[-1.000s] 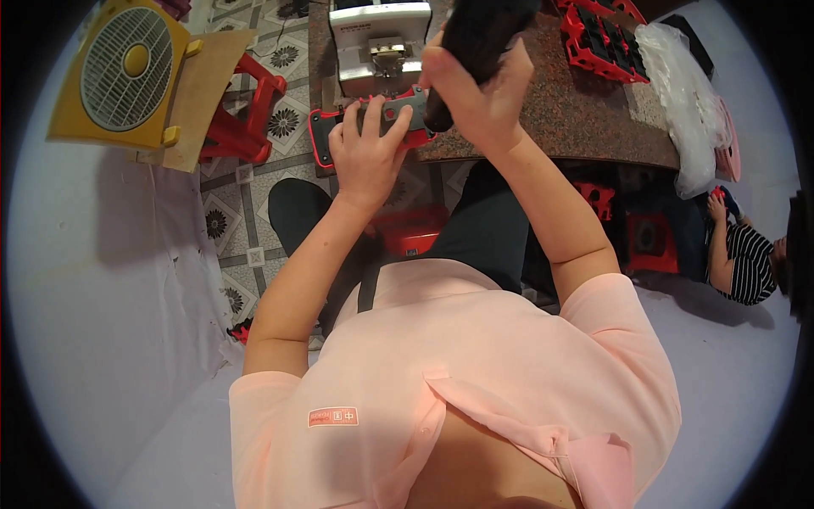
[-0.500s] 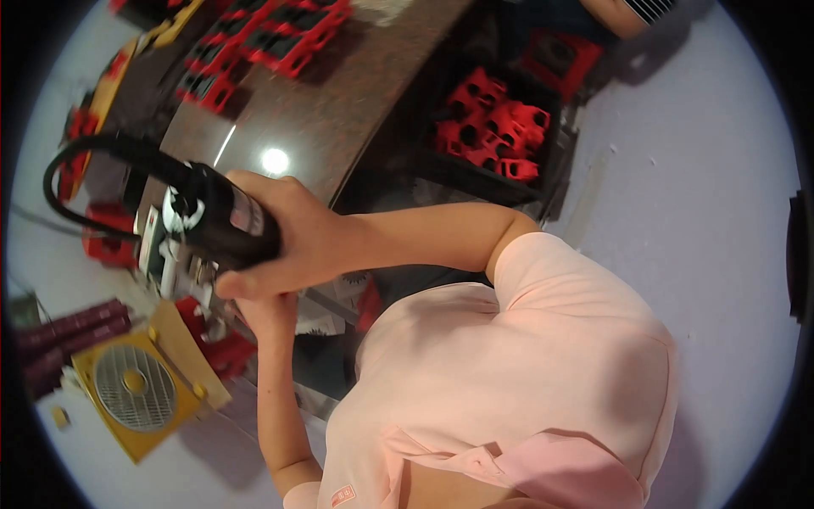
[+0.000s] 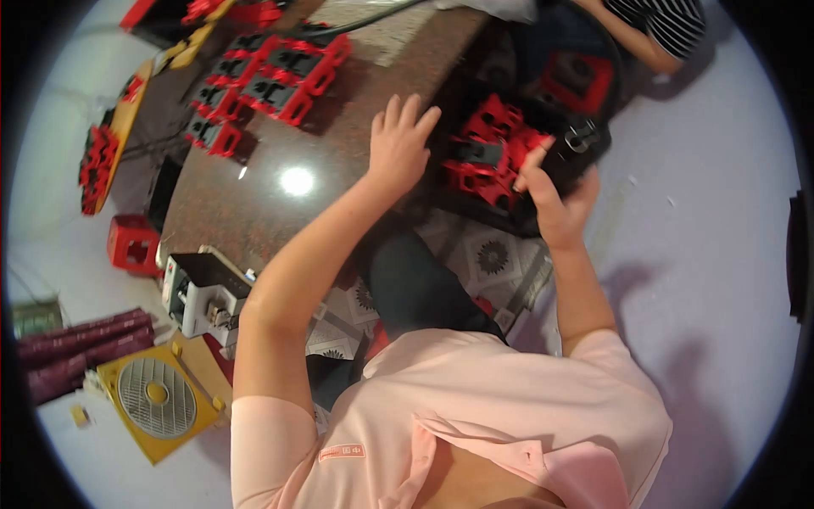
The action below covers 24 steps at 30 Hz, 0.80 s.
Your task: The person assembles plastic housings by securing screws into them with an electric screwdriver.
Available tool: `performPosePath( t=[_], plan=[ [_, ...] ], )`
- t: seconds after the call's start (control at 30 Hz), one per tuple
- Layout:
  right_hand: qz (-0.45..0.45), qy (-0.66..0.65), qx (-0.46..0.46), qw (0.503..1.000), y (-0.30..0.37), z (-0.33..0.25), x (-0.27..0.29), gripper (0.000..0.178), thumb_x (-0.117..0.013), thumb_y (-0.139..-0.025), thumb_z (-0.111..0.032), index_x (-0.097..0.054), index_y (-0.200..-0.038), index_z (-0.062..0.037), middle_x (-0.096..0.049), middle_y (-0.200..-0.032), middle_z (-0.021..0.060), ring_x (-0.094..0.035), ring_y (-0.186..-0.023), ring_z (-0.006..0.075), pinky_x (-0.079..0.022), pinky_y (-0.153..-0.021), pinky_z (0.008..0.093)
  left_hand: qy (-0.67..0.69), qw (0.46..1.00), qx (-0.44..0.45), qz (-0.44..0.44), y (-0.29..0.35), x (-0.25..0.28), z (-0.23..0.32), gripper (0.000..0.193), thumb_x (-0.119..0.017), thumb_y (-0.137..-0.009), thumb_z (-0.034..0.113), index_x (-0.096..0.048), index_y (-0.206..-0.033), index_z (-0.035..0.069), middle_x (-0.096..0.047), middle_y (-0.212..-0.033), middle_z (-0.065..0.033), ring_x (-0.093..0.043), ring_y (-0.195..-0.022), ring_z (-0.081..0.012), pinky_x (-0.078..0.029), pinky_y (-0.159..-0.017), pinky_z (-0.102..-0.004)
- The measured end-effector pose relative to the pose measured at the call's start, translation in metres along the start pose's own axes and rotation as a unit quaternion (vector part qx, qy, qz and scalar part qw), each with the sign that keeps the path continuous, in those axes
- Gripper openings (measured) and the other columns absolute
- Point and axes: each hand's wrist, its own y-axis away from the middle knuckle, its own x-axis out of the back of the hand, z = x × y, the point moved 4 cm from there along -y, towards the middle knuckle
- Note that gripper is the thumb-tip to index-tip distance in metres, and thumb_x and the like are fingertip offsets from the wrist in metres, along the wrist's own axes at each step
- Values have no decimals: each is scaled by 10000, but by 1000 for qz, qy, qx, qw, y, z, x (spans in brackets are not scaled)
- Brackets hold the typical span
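Note:
My right hand (image 3: 561, 204) grips a corded black electric screwdriver (image 3: 578, 140) with a silvery ring at its end. It is held over the right side of a black crate (image 3: 524, 222). Inside the crate lie several red plastic parts (image 3: 496, 127), one with a dark grey insert. The screwdriver's lower end is hidden. My left hand (image 3: 400, 140) is empty, its fingers spread over the edge of the brown stone tabletop (image 3: 339, 220), left of the crate. Whether it rests on the surface I cannot tell.
Red-and-black assemblies (image 3: 292, 81) stand in rows on the tabletop. At lower left are a white-and-black machine (image 3: 203, 293), a yellow fan (image 3: 157, 397) and a red stool (image 3: 134, 244). Another person's arm (image 3: 632, 38) shows at top right; the screwdriver's black cable (image 3: 373, 23) arcs above.
My right hand has carried the screwdriver from the left, near the machine, across to the crate. My left hand has moved up and right to the table edge, fingers now spread.

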Motion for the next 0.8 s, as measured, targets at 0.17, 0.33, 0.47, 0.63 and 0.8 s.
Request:
performPosePath(
  t=[0.17,0.33,0.47,0.63,0.8],
  plan=[
    [-20,-64,-15,998,-11,23,-18,336,-713,-891,-136,-516,-1127,-1,-619,-823,94,-614,-665,166,-539,-637,306,-151,967,193,76,-23,27,-153,814,-803,-778,260,-396,-1427,-16,-427,-1503,-208,-387,-1405,-394,-348,-1144,-472],
    [-74,-140,-43,986,-24,29,-62,461,-784,-860,-247,-505,-1136,-5,-621,-848,105,-617,-666,172,-537,-625,299,-222,961,161,41,40,3,-260,561,-688,-822,131,-492,-1324,-21,-568,-1277,-224,-561,-1219,-357,-532,-945,-400],
    [-100,-165,-50,980,-22,37,-78,374,-807,-814,-118,-534,-1054,-32,-629,-832,32,-582,-711,102,-478,-645,254,-198,968,149,-43,46,27,-227,289,-541,-881,52,-570,-1167,23,-620,-1051,-167,-646,-960,-363,-536,-831,-417],
    [-122,-190,-66,972,-21,37,-114,474,-819,-827,-201,-508,-1125,-3,-633,-830,91,-619,-694,165,-526,-640,301,-102,981,86,-143,152,81,-123,717,-642,-792,49,-410,-1471,51,-552,-1240,-146,-537,-1185,-322,-487,-930,-423],
    [-224,-225,-84,945,-10,9,-160,433,-815,-819,-108,-525,-1129,-25,-649,-887,65,-612,-769,126,-501,-685,277,-121,977,46,-171,299,163,-70,657,-641,-771,137,-476,-1396,20,-576,-1241,-135,-524,-1232,-306,-404,-1050,-440]
  ],
)
